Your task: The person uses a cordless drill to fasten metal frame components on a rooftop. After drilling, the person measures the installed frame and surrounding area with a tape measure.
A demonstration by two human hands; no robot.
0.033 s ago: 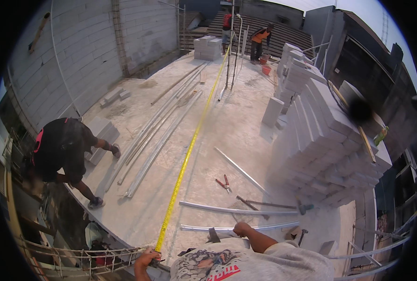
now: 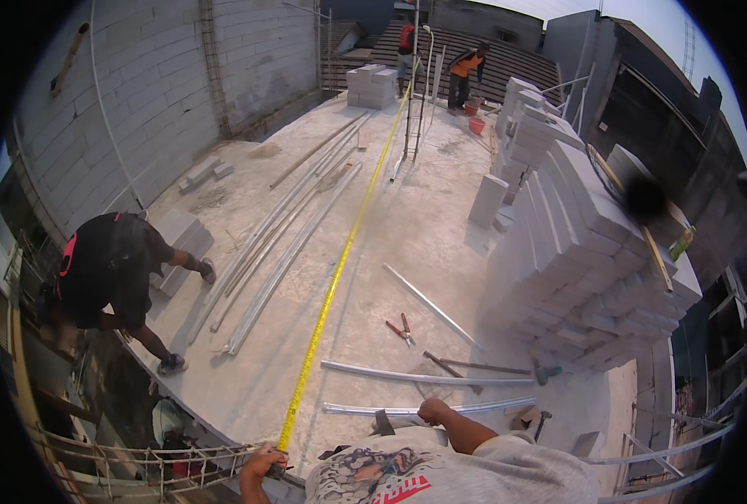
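At the lower edge my left hand point(image 2: 262, 464) is closed on the near end of a yellow tape measure point(image 2: 330, 307). The tape runs stretched across the pale concrete slab to the far end, where a person in red stands by it. My right hand point(image 2: 430, 410) is curled in front of my grey shirt, close to a metal channel point(image 2: 474, 405) on the slab. Its fingers are folded, and whatever they hold, if anything, is hidden. Red-handled snips point(image 2: 401, 330) lie farther ahead on the slab.
Stacked pale blocks point(image 2: 575, 252) rise on the right. Long metal channels point(image 2: 293, 252) lie left of the tape. A person in black point(image 2: 117, 265) bends at the slab's left edge, beside a drop. A hammer point(image 2: 544, 424) and a rebar cage point(image 2: 172, 462) are near me.
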